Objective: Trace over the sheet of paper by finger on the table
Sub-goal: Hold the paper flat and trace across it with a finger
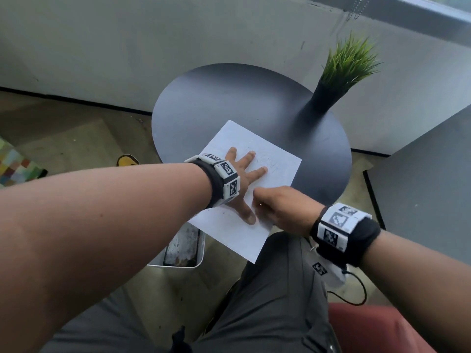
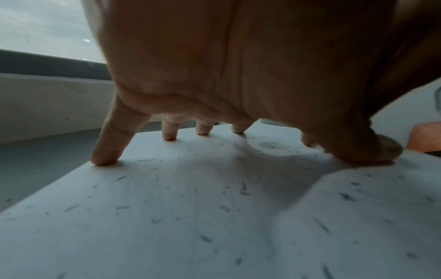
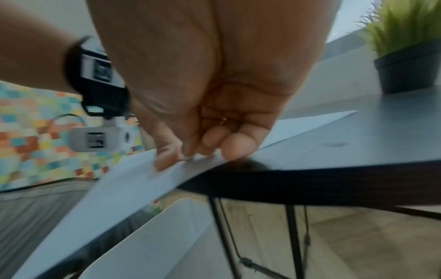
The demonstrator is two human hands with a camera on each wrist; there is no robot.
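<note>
From the head view, the sheet of paper (image 1: 275, 159) lies on the round table (image 1: 229, 98), its near corner overhanging, with the left hand (image 1: 242, 174) spread flat on it; keep that pressure even. Under the left wrist, fingertips (image 2: 105, 158) pin the paper. At the right wrist, the right hand (image 3: 205, 139) is curled with one finger extended onto the sheet: I would trace lightly to avoid dragging it.

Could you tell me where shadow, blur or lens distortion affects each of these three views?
Head view: wide-angle bending, forearms loom large. Left wrist view: the left hand casts a soft shadow on the sheet of paper. Right wrist view: motion blur softens the right hand and potted plant.
</note>
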